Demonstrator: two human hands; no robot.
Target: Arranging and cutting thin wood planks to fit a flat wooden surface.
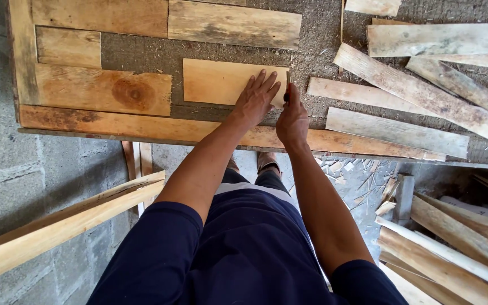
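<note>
Dark blue clothes (244,254) fill the bottom, then comes the big board (142,127), where the left hand (255,99) lies flat with fingers wide on a light wood piece (221,82), and the right hand (292,118) pinches a small pencil (287,90) at its edge.

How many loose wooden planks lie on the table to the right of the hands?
6 at least: one short plank nearest the right hand, one below, a long diagonal, three stacked top right; some overlap.
</note>
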